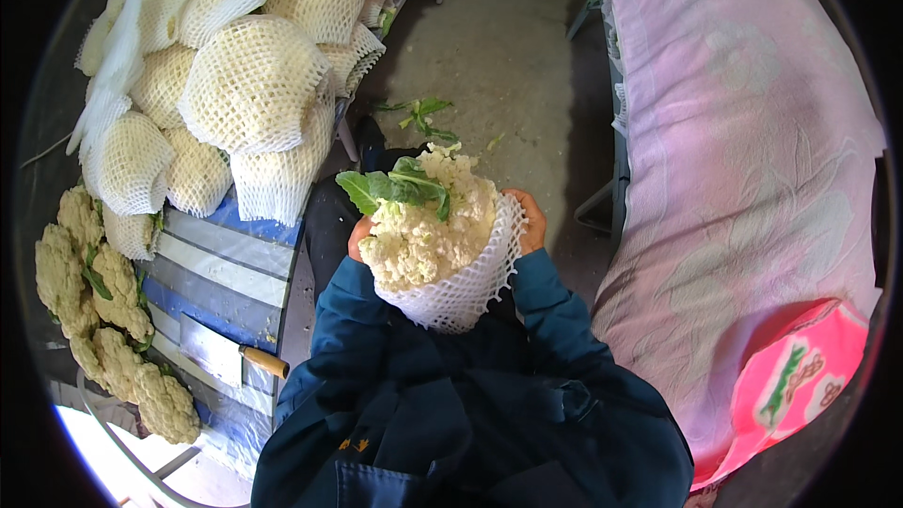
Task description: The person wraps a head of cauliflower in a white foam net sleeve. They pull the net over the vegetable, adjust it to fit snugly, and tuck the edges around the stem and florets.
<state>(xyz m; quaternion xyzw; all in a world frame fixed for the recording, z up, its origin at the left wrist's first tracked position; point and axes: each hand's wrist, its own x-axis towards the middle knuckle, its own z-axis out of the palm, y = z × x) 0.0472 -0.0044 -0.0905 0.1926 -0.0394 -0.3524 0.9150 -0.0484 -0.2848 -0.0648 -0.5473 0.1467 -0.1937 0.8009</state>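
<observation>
A large cauliflower head (430,240) with green leaves (395,187) on its upper side rests before my body, between both hands. White foam netting (458,303) wraps its near and right sides, while much of the florets stays bare. My left hand (360,238) holds the cauliflower from the left, its fingers mostly hidden behind the florets. On the other side, my right hand (529,221) grips the netting's rim, with the fingertips out of sight.
Net-wrapped cauliflowers (254,85) are heaped at the upper left. Bare cauliflowers (120,367) line the left table edge, near a wooden-handled cleaver (219,353) on a striped cover (219,261). A pink blanket (734,155) covers the right side. Leaf scraps (423,116) lie on the floor.
</observation>
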